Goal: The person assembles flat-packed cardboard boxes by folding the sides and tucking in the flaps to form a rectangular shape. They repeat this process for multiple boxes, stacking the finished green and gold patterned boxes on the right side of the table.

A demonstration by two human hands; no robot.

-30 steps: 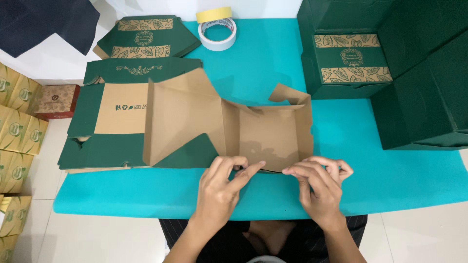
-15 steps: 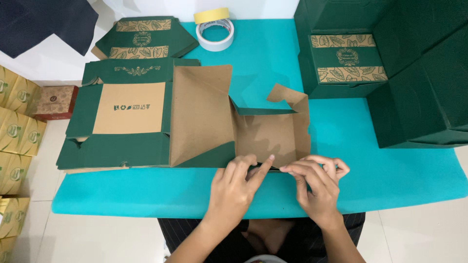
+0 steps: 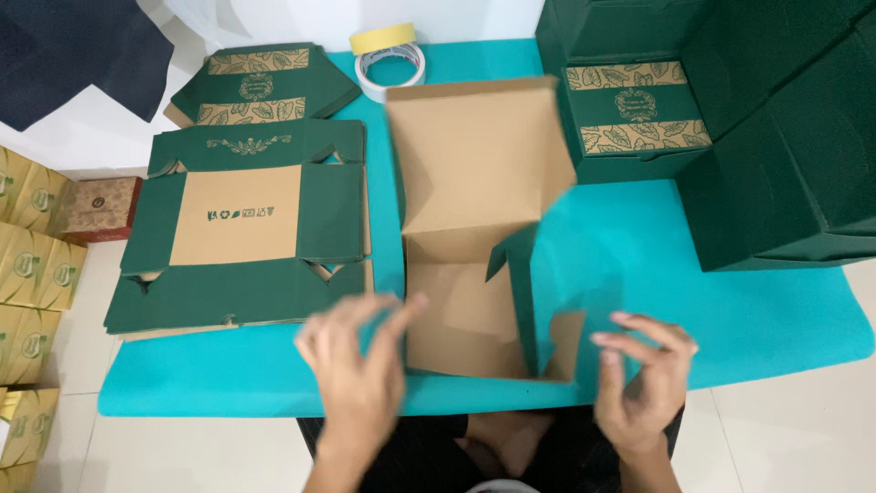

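A half-folded cardboard box (image 3: 474, 173), brown inside and dark green outside, lies on the teal table cover (image 3: 657, 265) in front of me. Its rear panel stands up and a green side flap (image 3: 522, 292) rises at its right. My left hand (image 3: 358, 374) is blurred, fingers spread, its thumb close to the box's left edge; I cannot tell if it touches. Just right of the box's near corner, my right hand (image 3: 643, 383) hovers with curled, parted fingers and holds nothing.
A stack of flat green box blanks (image 3: 237, 274) lies at the left, another blank (image 3: 265, 82) behind it. Two tape rolls (image 3: 391, 62) sit at the back. Assembled green boxes (image 3: 776, 164) fill the right. Gold boxes (image 3: 36, 274) stand on the floor at the left.
The box was lying flat and wide under both hands pressing its near edge. Now it is turned, its panel raised, and both hands have come off and pulled back.
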